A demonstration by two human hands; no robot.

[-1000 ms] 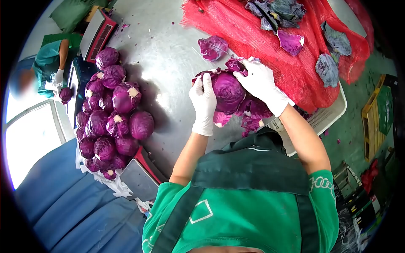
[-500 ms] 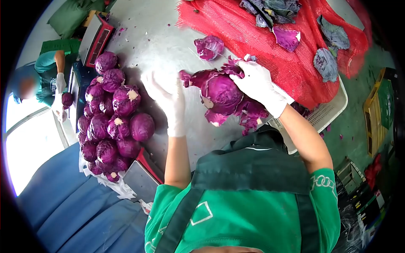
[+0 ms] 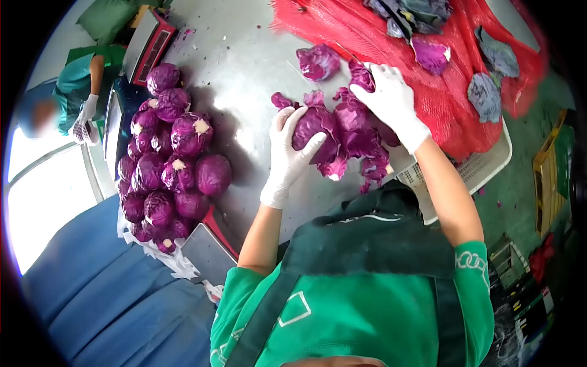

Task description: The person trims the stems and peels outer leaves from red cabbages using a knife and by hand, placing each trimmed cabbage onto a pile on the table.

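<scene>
- The left hand (image 3: 285,154) is cupping the round cabbage's left side, thumb and fingers half-spread.
- The cabbage (image 3: 317,133) is lying between the hands, nearer the left, showing no clear long axis; loose leaves (image 3: 358,136) are spreading rightward.
- Farther right, the right hand (image 3: 394,105) is pinching a torn leaf (image 3: 361,76), fingers partly curled.

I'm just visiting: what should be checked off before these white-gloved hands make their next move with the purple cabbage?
1. Left white-gloved hand on the round purple cabbage: ok.
2. Right white-gloved hand at the ragged purple leaves: ok.
3. Leaves well apart from that cabbage: not ok, they lie right beside it.
4. Stem end trimmed: cannot tell, not clearly visible.
5. Heap of purple cabbages apart from both hands: ok.
6. Room in the white perforated plastic crate: cannot tell, largely covered.
</scene>
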